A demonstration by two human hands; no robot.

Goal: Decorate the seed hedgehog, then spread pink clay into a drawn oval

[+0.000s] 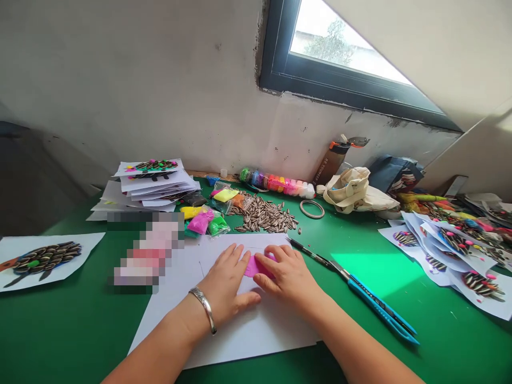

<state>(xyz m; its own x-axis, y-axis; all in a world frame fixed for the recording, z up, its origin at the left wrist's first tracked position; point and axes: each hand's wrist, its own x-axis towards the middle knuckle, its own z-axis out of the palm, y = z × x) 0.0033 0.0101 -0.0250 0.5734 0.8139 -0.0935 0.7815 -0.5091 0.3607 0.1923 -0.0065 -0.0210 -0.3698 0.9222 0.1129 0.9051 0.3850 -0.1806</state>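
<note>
A sheet of white paper [256, 341] lies in front of me. On it sits a small flattened piece of pink modelling clay [252, 265], partly covered by my fingers. My left hand [226, 277] rests flat on the paper, fingers stretched forward, with its fingertips at the left side of the clay. Over the clay's right side is my right hand [284, 269], its fingers apart and slightly bent, pressing on the pink piece. Thin pencil lines show on the paper. To the right lie a black pen [310, 250] and large blue tweezers [382, 306].
Behind the paper are bagged coloured clay [204, 220], a heap of sunflower seeds [264, 212] and a tape roll [312, 209]. Stacked seed pictures stand at left [156, 186] and right [452, 250]. A bottle [331, 162] and cloth bag [352, 189] are near the wall.
</note>
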